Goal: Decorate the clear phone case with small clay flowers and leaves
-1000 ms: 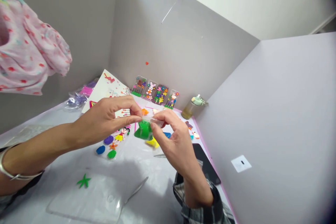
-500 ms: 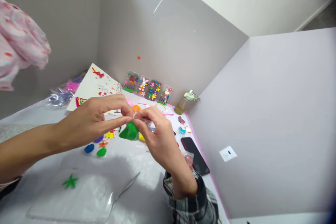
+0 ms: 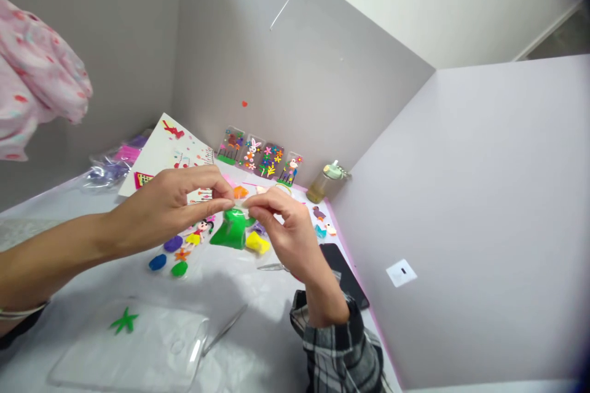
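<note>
My left hand [image 3: 188, 199] pinches the top edge of a small clear bag of green clay [image 3: 230, 233]. Thumb and forefinger of my right hand [image 3: 288, 227] are closed on the same edge, a little to the right. The bag hangs above the table, with the green clay low in it. Below on the table lie a yellow clay lump [image 3: 257, 242] and a clay girl figure [image 3: 199, 232]. Nearer me, a green clay star shape [image 3: 124, 320] rests on a clear phone case [image 3: 133, 359].
A pointed metal tool [image 3: 224, 330] lies beside the case. Decorated phone cases [image 3: 271, 161] lean against the wall. At right are a bottle [image 3: 322, 183] and a black phone [image 3: 345, 276]; a white picture board [image 3: 161, 156] stands at back left.
My right hand has moved slightly right, so the pinches are further apart. More of the green clay bag and the yellow lump now shows. The view has shifted a little.
</note>
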The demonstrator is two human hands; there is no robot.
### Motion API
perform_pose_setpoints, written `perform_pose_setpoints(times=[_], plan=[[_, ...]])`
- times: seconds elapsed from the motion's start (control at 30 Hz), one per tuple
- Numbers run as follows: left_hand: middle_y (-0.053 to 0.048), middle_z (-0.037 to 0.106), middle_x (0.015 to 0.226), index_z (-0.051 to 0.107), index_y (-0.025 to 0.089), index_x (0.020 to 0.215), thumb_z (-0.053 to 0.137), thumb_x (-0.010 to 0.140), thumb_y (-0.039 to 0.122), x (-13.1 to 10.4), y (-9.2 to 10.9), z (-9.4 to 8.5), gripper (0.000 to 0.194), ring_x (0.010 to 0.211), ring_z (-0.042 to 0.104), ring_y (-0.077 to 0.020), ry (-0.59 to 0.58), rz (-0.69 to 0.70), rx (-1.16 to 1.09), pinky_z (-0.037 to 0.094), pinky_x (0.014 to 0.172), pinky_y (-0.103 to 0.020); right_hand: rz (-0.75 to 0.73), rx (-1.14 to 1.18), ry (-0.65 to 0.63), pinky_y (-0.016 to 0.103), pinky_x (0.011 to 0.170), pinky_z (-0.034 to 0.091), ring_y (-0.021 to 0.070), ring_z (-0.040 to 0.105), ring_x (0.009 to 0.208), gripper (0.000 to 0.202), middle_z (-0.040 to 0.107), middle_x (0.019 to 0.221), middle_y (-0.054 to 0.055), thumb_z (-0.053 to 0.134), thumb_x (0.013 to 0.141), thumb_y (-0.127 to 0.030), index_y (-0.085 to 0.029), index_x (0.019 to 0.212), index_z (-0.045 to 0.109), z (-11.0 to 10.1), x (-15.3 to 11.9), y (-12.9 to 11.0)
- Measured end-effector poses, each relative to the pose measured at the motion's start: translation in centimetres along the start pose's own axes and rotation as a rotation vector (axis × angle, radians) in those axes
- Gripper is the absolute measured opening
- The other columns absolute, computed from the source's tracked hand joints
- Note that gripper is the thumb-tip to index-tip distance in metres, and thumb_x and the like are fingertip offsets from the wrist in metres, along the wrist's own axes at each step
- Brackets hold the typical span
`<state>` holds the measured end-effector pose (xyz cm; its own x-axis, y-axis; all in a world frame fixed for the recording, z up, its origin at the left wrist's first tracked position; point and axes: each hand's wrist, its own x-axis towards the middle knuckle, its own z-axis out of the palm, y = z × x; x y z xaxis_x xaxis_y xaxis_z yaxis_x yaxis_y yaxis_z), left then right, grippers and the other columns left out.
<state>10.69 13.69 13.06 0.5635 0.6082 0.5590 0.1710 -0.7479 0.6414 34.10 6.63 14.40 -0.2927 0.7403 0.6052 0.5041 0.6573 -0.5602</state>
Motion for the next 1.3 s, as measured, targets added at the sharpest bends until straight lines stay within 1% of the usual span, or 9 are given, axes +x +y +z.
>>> perform_pose_setpoints(times=[0.1, 0.2, 0.33, 0.53, 0.7, 0.83, 0.97, 1.1, 1.3], plan=[[0.002, 0.077, 0.093, 0.078, 0.028, 0.096, 0.068, 0.105, 0.046, 0.3, -0.3, 0.1, 0.023, 0.088, 0.069, -0.0195, -0.042, -0.022, -0.014, 0.049, 0.082, -0.03, 0.051, -0.073, 0.002, 0.032, 0.088, 0.058, 0.0205, 0.075, 0.093, 0.019, 0.083, 0.099, 0.003, 0.066, 0.106, -0.016, -0.024, 0.099, 0.082, -0.7, 0.2, 1.4], [0.002, 0.078, 0.098, 0.08, 0.029, 0.115, 0.073, 0.101, 0.047, 0.6, 0.0, -0.5, 0.024, 0.089, 0.07, -0.0193, -0.073, -0.086, -0.005, 0.051, 0.083, -0.029, 0.304, -0.436, 0.076, 0.033, 0.09, 0.06, 0.0227, 0.078, 0.098, 0.02, 0.084, 0.106, 0.005, 0.063, 0.105, -0.02, -0.025, 0.103, 0.083, -2.4, 0.5, 4.1], [0.001, 0.079, 0.099, 0.082, 0.029, 0.109, 0.073, 0.1, 0.051, 0.7, 0.2, -1.6, 0.025, 0.093, 0.071, -0.0195, -0.036, -0.077, 0.02, 0.051, 0.085, -0.029, 0.549, -0.698, 0.162, 0.046, 0.106, 0.055, 0.0326, 0.075, 0.116, 0.032, 0.081, 0.122, 0.018, 0.051, 0.106, -0.013, -0.018, 0.112, 0.081, -5.7, 0.1, 8.4], [0.001, 0.082, 0.103, 0.084, 0.031, 0.108, 0.073, 0.101, 0.056, 0.7, 0.0, -2.6, 0.029, 0.097, 0.073, -0.0218, 0.0, -0.08, 0.036, 0.052, 0.091, -0.032, 0.782, -0.877, -0.071, 0.047, 0.105, 0.058, 0.034, 0.076, 0.12, 0.02, 0.08, 0.125, 0.019, 0.073, 0.101, -0.013, -0.015, 0.12, 0.079, -6.4, -1.9, 11.9], [0.001, 0.083, 0.103, 0.084, 0.03, 0.108, 0.073, 0.1, 0.055, 0.7, -0.1, -2.9, 0.028, 0.096, 0.074, -0.023, 0.001, -0.087, 0.01, 0.053, 0.089, -0.032, 0.733, -0.873, -0.221, 0.054, 0.108, 0.064, 0.0302, 0.075, 0.125, 0.034, 0.074, 0.143, 0.011, 0.075, 0.11, -0.037, -0.019, 0.139, 0.072, -2.0, -0.5, 13.6], [0.001, 0.082, 0.102, 0.084, 0.03, 0.109, 0.074, 0.101, 0.048, 0.7, -0.2, -3.0, 0.022, 0.095, 0.074, -0.0209, -0.005, -0.061, 0.008, 0.053, 0.087, -0.029, 0.714, -0.856, -0.268, 0.054, 0.104, 0.066, 0.0309, 0.075, 0.124, 0.039, 0.071, 0.146, 0.012, 0.077, 0.109, -0.038, -0.02, 0.143, 0.07, 1.2, 1.2, 15.0], [0.002, 0.081, 0.096, 0.084, 0.029, 0.104, 0.074, 0.103, 0.046, 0.5, -0.1, -3.0, 0.02, 0.091, 0.072, -0.0195, 0.022, -0.02, -0.053, 0.054, 0.087, -0.029, 0.658, -0.805, -0.244, 0.053, 0.102, 0.067, 0.0303, 0.076, 0.121, 0.037, 0.073, 0.143, 0.013, 0.077, 0.109, -0.035, -0.019, 0.142, 0.07, 1.8, 1.5, 15.3], [0.002, 0.081, 0.099, 0.083, 0.028, 0.104, 0.073, 0.103, 0.043, 0.7, -0.3, -2.7, 0.018, 0.094, 0.073, -0.0197, 0.044, -0.006, -0.099, 0.054, 0.089, -0.03, 0.454, -0.681, -0.159, 0.051, 0.114, 0.062, 0.0333, 0.072, 0.135, 0.053, 0.072, 0.149, 0.02, 0.075, 0.101, -0.011, -0.017, 0.152, 0.063, 1.1, 1.3, 13.1], [-0.002, 0.078, 0.099, 0.079, 0.025, 0.102, 0.073, 0.099, 0.056, 1.1, -1.6, -2.1, 0.032, 0.096, 0.072, -0.0247, 0.05, -0.077, 0.016, 0.053, 0.09, -0.037, 0.088, -0.506, -0.05, 0.054, 0.119, 0.058, 0.0316, 0.069, 0.138, 0.06, 0.07, 0.148, 0.016, 0.065, 0.101, -0.012, -0.025, 0.159, 0.056, 0.3, 1.4, 6.4]])
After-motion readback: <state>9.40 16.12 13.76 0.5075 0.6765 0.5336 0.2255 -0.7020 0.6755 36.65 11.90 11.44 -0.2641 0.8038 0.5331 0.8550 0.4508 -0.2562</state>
